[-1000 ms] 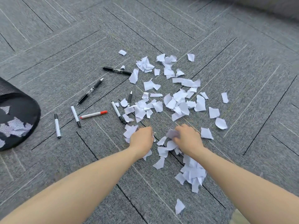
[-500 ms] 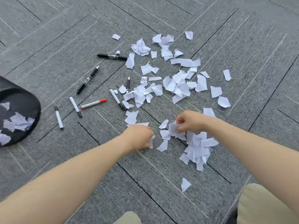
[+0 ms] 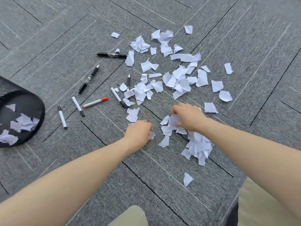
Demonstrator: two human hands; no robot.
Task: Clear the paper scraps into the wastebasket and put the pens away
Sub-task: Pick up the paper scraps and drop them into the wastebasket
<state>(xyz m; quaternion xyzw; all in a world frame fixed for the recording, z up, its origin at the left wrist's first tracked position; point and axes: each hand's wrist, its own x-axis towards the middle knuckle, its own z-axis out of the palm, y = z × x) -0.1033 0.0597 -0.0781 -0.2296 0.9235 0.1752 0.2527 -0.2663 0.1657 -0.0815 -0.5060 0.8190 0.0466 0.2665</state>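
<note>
White paper scraps (image 3: 180,79) lie scattered over grey carpet, with a denser heap (image 3: 198,146) under my right forearm. My left hand (image 3: 138,132) is closed around scraps at the near edge of the scatter. My right hand (image 3: 189,117) grips a bunch of scraps just to its right. Several pens lie left of the scraps: a black pen (image 3: 112,54), a second black pen (image 3: 88,79), a red-capped marker (image 3: 95,102) and white markers (image 3: 78,106) (image 3: 62,117) (image 3: 117,96). A black mesh wastebasket (image 3: 32,101) lies at the left edge with scraps inside.
A short black pen (image 3: 128,80) is half buried among the scraps. One lone scrap (image 3: 187,179) lies near my knees (image 3: 267,203) at the bottom. Bare carpet (image 3: 48,38) stretches to the far left and far right.
Both hands have drawn back toward me with scraps, the right hand sliding right and gathering more paper. The view has tilted down, bringing my knees into the frame.
</note>
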